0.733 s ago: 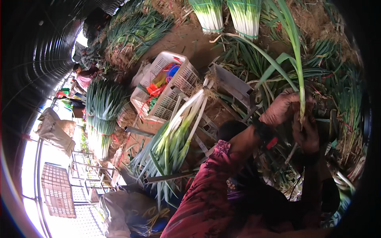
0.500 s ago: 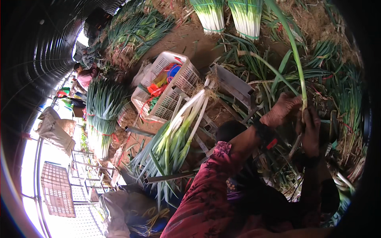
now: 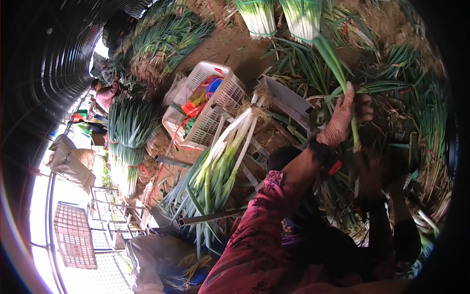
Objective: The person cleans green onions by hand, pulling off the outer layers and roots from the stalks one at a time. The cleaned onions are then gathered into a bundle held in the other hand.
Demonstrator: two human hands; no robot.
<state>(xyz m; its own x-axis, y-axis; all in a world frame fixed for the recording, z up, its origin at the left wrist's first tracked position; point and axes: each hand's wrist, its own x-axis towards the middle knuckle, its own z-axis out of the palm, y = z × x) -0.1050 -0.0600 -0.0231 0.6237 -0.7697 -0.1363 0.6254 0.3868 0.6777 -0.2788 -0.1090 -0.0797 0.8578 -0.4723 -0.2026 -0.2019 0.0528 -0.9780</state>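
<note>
A long green onion (image 3: 336, 66) stands tilted before me, its leafy top leaning away to the left. My left hand (image 3: 341, 120) is closed around its stalk partway up, thumb pointing along it. The stalk's lower end meets the fingers of my right hand (image 3: 368, 169), which look closed on it, though shadow and motion blur them. Left of my hands, a loose bunch of peeled green onions (image 3: 220, 157) lies across a metal frame (image 3: 289, 100), roots at the far end.
A white plastic crate (image 3: 230, 95) with coloured ties stands beyond the bunch. Two tied bundles (image 3: 301, 22) stand at the far edge. Another bundle (image 3: 129, 127) is at left, near a person (image 3: 105, 93). Unpeeled green onions (image 3: 431, 117) are heaped at right.
My left hand has moved up the stalk, away from my right hand, and now wraps round it. The green onion has tilted to the left; my right hand has dropped slightly nearer.
</note>
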